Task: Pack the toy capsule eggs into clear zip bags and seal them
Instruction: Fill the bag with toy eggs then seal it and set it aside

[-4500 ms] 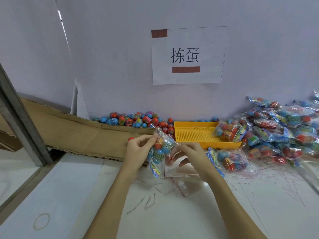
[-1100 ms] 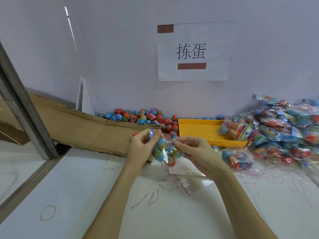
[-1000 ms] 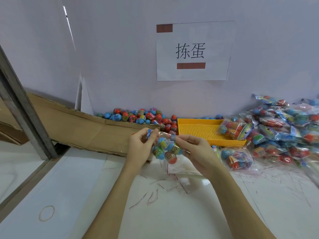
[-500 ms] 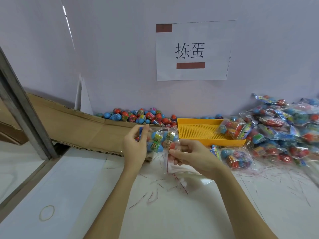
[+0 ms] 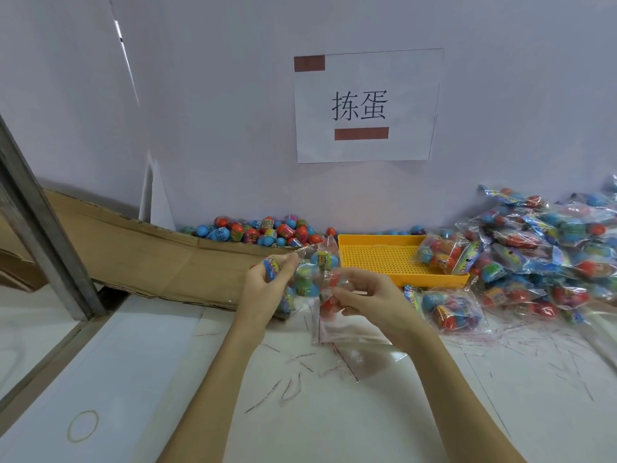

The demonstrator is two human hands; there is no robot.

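Note:
A clear zip bag (image 5: 312, 272) filled with red and blue capsule eggs hangs between my hands above the white table. My left hand (image 5: 267, 289) pinches its left end near the zip edge. My right hand (image 5: 365, 297) pinches its right side with thumb and fingers. An empty clear zip bag (image 5: 347, 332) lies flat on the table just under my right hand. Loose capsule eggs (image 5: 267, 230) are heaped against the wall behind a cardboard flap.
A yellow perforated tray (image 5: 384, 259) sits behind my right hand, with one filled bag (image 5: 444, 253) resting in its right end. Several packed bags (image 5: 547, 248) pile up at the right. Brown cardboard (image 5: 143, 248) lies left. A rubber band (image 5: 82, 426) lies at the near left.
The filled bag has turned in my hands and risen slightly, and my left hand has shifted along its left end. My right hand has moved lower on the bag.

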